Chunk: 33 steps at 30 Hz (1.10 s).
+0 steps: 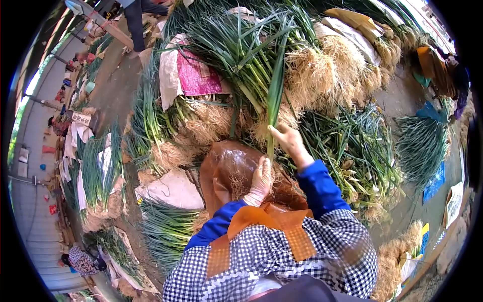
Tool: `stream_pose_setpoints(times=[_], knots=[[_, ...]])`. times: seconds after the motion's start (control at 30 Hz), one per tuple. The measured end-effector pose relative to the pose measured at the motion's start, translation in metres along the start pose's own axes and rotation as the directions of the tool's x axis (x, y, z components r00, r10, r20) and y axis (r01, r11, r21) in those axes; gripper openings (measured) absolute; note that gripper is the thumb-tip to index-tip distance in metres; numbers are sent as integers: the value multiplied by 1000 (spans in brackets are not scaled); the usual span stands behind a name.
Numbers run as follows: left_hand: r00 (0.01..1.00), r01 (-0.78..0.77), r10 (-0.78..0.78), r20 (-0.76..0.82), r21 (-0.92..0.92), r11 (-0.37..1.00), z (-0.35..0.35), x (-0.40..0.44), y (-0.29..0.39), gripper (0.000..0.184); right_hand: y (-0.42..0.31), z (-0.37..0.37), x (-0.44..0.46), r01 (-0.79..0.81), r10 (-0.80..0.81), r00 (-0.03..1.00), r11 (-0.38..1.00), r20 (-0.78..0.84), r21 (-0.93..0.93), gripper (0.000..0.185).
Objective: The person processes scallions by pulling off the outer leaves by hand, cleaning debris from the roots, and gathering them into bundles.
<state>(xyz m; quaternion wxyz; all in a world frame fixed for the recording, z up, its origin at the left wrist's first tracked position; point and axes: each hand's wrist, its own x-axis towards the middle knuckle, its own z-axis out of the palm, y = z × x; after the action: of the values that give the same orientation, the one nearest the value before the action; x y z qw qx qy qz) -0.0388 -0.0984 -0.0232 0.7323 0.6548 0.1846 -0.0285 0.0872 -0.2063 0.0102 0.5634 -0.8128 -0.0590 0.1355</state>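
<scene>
One leek (pixel 274 95) stands upright in front of me, its broad green leaves pointing away. My left hand (pixel 260 182) is closed around its lower end, so the root end is hidden. Higher up the stalk, my right hand (pixel 291 142) pinches the base of a leaf between thumb and fingers. Below my hands, a brown plastic apron (pixel 216 168) covers my lap, with loose root strands on it. Right behind the held stalk lies a big heap of leeks (pixel 246 65) with their roots on.
To the right is a pile of loose green leaves (pixel 352 151). Trimmed leeks (pixel 168 226) lie in a bundle at the left, by a white sack (pixel 171 190). A pink and white sack (pixel 196 73) rests on the heap. Other people (pixel 83 259) are around the edges.
</scene>
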Motion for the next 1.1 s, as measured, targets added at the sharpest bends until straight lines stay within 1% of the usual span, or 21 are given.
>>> stream_pose_setpoints(times=[0.1,0.13,0.17,0.23,0.3,0.37,0.4,0.43,0.47,0.5,0.57,0.6,0.67,0.7,0.73,0.8,0.87,0.9,1.0,1.07,1.1], knots=[[946,-247,285,-155,227,942,-7,13,-26,43,19,34,18,66,-79,988,993,-136,-95,40],[992,0,0,-124,-3,1000,-13,11,-21,40,13,36,6,145,-127,958,988,-257,53,37],[961,263,-275,-25,-218,940,-15,8,-15,38,17,32,-2,95,-127,958,987,-259,-130,36],[965,234,-260,-4,-425,874,-1,8,1,40,25,22,-25,85,-217,949,875,-230,-476,35],[980,170,-200,10,-567,806,-12,23,-25,48,43,13,-66,229,-323,944,795,-72,-561,37],[958,286,-217,186,-605,743,-25,26,-16,52,79,-14,-104,296,-181,954,705,240,-644,22],[937,340,-192,293,-624,704,-36,28,-20,52,79,-44,-112,200,97,932,666,350,-718,20],[951,288,-287,116,-672,683,-15,21,4,54,96,-71,-112,94,293,906,561,304,-822,27],[953,302,-212,216,-609,734,-29,26,-8,52,191,-95,-113,95,235,948,441,217,-892,36],[946,308,-298,126,-634,709,-18,24,0,50,187,-112,-106,-65,549,832,236,78,-970,43],[932,328,-346,109,-658,678,-10,19,8,46,85,-99,-96,-171,315,949,439,-27,-882,47],[934,347,-310,178,-658,668,-14,15,7,44,63,-82,-88,-19,-5,1000,583,-26,-812,46],[837,536,-474,273,-580,613,-11,10,24,41,29,-41,-64,167,-180,983,948,-24,-270,39],[831,554,-473,292,-505,662,-11,6,32,36,17,-22,-51,-41,-6,985,963,172,268,37],[775,620,-273,570,-601,504,-20,11,17,33,11,-2,-37,7,-88,979,915,182,404,34],[791,612,-443,422,-553,566,-14,5,36,33,5,16,-23,-249,74,925,859,373,447,30],[822,552,-514,245,-560,617,-14,5,38,32,33,55,-19,-199,53,975,632,215,749,22],[823,532,-542,173,-570,626,-14,11,32,32,34,59,-23,133,-95,990,886,-105,445,17],[818,541,-544,188,-572,616,-10,8,22,32,39,63,-34,28,75,983,837,-165,547,18],[772,627,-388,503,-704,335,-18,14,4,30,45,70,-33,15,187,968,629,-170,777,21],[779,621,-334,531,-726,296,-20,16,-2,29,48,61,-40,-86,191,979,702,-70,707,21]])
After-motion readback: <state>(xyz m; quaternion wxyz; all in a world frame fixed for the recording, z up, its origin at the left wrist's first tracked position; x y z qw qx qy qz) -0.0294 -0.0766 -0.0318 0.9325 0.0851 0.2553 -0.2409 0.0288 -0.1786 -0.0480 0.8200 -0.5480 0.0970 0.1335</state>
